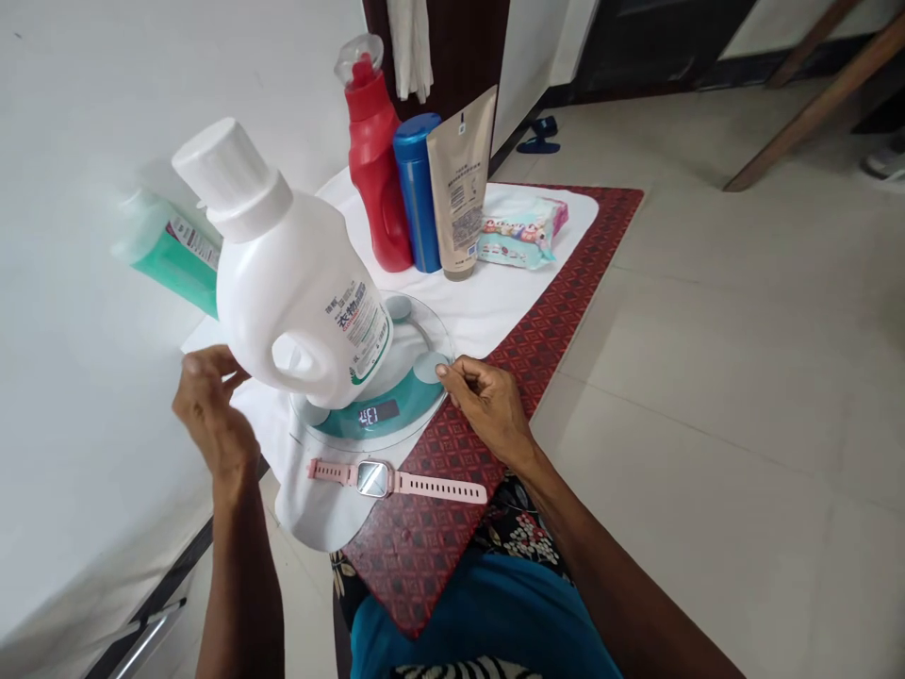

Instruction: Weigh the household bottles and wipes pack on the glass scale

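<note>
The large white plastic bottle [311, 273] sits on the round clear-glass scale [414, 401]; left hand [216, 405] and right hand [489, 404] flank it, whether gripping cannot be told. Hands off the scale should steady the weighing.

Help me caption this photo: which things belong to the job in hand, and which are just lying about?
Seemingly in use: white bottle on glass scale; left hand near the bottle; right hand at the scale's edge.

Probably just lying about: pink-strapped watch, red bottle, blue bottle, beige tube, soft packet, green bottle.
</note>
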`<state>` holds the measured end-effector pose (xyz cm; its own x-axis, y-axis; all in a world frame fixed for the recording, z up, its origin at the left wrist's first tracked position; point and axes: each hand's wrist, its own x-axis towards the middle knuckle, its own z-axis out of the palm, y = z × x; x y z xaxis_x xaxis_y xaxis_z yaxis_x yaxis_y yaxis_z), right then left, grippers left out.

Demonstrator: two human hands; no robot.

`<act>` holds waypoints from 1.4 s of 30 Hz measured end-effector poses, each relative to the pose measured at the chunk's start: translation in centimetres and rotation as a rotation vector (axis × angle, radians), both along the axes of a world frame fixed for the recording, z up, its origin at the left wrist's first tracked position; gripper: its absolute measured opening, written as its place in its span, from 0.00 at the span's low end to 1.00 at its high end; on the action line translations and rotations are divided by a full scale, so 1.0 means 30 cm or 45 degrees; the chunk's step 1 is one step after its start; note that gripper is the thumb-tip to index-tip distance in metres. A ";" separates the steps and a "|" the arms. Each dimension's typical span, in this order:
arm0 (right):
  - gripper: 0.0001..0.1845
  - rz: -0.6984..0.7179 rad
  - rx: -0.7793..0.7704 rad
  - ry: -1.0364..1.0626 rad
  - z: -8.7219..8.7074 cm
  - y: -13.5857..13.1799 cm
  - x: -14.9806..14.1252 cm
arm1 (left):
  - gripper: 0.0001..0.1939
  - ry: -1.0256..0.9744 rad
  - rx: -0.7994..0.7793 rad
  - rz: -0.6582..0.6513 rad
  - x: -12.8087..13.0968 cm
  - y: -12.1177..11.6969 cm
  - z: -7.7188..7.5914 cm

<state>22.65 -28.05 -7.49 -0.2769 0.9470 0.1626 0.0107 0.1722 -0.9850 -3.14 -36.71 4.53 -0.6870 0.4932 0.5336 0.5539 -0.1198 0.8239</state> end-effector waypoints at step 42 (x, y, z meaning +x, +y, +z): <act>0.29 0.146 -0.096 0.029 0.012 0.013 0.009 | 0.28 -0.182 0.196 0.129 -0.082 0.992 -0.043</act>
<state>22.94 -27.66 -7.13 -0.3815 0.9190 0.0997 -0.0270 0.0967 -0.9949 -5.60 -6.95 3.23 -0.8029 0.3379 0.4911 0.4487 -0.1998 0.8710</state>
